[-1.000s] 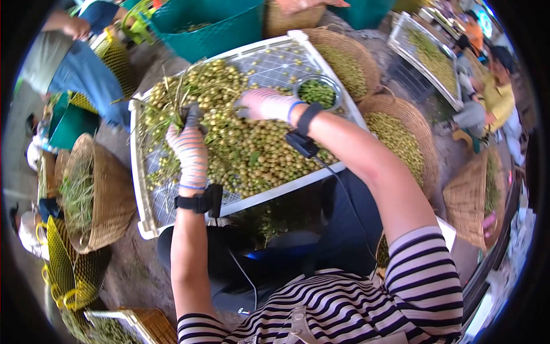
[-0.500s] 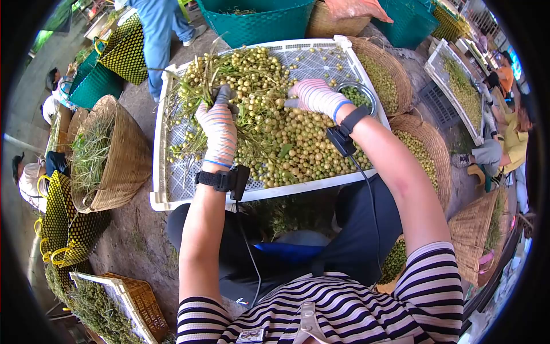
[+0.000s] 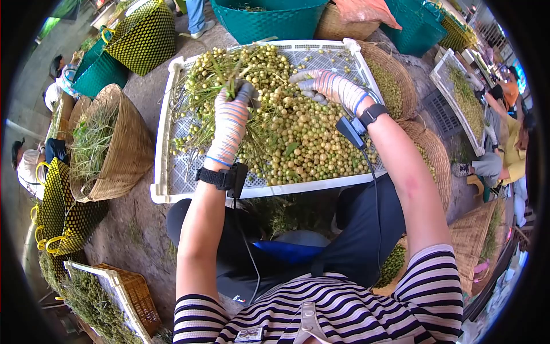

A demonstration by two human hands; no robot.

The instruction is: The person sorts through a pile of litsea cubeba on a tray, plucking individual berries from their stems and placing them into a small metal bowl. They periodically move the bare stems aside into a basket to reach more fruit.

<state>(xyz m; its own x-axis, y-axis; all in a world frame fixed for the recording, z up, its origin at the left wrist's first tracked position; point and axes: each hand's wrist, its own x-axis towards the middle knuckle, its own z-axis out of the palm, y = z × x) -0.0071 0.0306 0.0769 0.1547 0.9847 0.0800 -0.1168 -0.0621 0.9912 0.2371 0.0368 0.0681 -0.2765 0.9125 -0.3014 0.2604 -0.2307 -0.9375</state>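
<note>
A white mesh tray (image 3: 163, 166) lies in front of me, heaped with small round yellow-green fruits (image 3: 309, 149). Over its left half, my left hand (image 3: 232, 117), in a striped glove with grey fingertips, is closed on a bunch of thin green stems (image 3: 215, 86). Some fruits lie among these stems. My right hand (image 3: 335, 89), gloved the same way, is above the fruits at the right, fingers apart and curved, with nothing visible in them. The bowl at the tray's right side is mostly hidden behind this hand.
Wicker baskets of fruit (image 3: 424, 152) stand right of the tray. A tall basket of stems (image 3: 123, 155) is at the left, and a teal basket (image 3: 269, 23) lies beyond. A stem-covered rack (image 3: 97, 298) is at lower left. Other people sit at both sides.
My left hand has moved a little right with the stems. My right hand has shifted right and slightly up, covering the bowl. The view has turned slightly, and the person in jeans has moved away.
</note>
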